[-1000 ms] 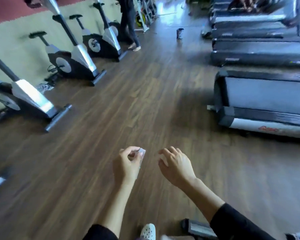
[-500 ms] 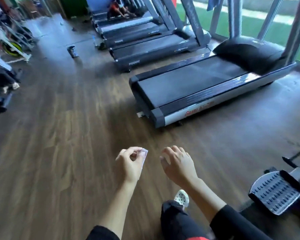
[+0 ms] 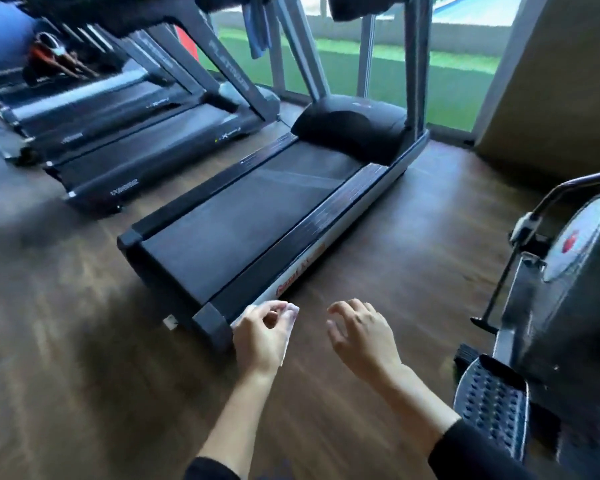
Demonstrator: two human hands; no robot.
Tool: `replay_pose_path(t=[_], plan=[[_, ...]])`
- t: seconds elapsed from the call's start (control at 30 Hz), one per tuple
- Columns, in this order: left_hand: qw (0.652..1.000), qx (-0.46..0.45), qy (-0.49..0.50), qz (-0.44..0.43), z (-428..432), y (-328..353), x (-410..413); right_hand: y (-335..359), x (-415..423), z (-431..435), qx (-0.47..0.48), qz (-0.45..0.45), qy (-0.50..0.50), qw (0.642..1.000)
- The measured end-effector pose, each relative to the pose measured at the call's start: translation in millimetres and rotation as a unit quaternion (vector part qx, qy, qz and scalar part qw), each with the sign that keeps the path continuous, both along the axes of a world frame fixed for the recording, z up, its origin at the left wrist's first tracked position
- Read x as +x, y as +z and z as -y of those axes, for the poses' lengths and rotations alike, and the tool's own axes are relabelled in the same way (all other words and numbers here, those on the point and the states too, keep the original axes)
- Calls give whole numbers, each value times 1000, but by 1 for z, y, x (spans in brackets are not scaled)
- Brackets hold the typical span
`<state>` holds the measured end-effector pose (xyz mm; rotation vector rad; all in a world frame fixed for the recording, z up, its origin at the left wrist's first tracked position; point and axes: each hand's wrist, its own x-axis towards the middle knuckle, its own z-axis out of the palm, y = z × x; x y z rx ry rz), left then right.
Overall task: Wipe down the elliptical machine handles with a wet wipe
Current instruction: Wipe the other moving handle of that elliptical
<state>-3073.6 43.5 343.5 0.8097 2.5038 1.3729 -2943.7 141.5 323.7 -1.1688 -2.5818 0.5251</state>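
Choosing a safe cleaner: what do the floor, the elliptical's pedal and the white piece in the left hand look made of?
The brown plank floor: wood or wood-look laminate; grain streaks, low sheen. The grey studded elliptical pedal: probably moulded plastic, matte, rows of raised dots. The small white piece pinched by the left hand: thin sheet, wipe or packet; too blurred to tell.

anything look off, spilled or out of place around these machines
Nothing looks spilled or broken. The only loose thing is a blue cloth hanging high above the treadmills. The left hand pinches the wet wipe; the right hand holds nothing.
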Motion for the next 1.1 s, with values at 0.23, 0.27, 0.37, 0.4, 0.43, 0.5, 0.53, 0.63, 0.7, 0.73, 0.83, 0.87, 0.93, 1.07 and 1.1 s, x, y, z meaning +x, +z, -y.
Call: replay_pose_path(t=[0.23, 0.27, 0.37, 0.4, 0.43, 0.5, 0.53, 0.63, 0.7, 0.73, 0.83, 0.87, 0.93, 1.07, 1.1], plan=[[988, 13, -154, 14, -200, -16, -43, -8, -17, -153, -16, -4, -140, 990], [984, 18, -175, 16, -231, -16, -47, -9, -19, -176, -18, -8, -158, 987], [969, 24, -244, 21, -320, -13, -60, -6, -30, -244, -19, -15, -220, 975], [963, 22, -267, 25, -348, -11, -63, -3, -34, -266, -21, -14, -239, 971], [956, 22, -290, 31, -374, -10, -66, 1, -37, -286, -23, -13, -258, 966], [941, 31, -335, 42, -426, -1, -69, 10, -43, -326, -22, -16, -298, 954], [932, 33, -357, 45, -452, 2, -70, 14, -44, -346, -20, -21, -320, 947], [913, 25, -405, 28, -522, 6, -66, 19, -43, -399, -20, -18, -371, 928], [901, 26, -432, 37, -566, 4, -58, 18, -37, -431, -22, -20, -406, 914], [895, 27, -442, 44, -584, 3, -55, 18, -34, -445, -23, -20, -419, 907], [878, 36, -476, 45, -647, 1, -37, 15, -20, -497, -14, -23, -452, 892], [874, 38, -482, 47, -668, 0, -29, 15, -14, -516, -11, -20, -457, 889], [867, 44, -494, 49, -708, 2, -10, 17, 1, -552, -4, -14, -470, 882], [847, 57, -527, 42, -788, 15, 25, 32, 33, -627, 14, -14, -499, 866], [845, 63, -529, 40, -808, 22, 33, 38, 40, -646, 23, -12, -505, 863]])
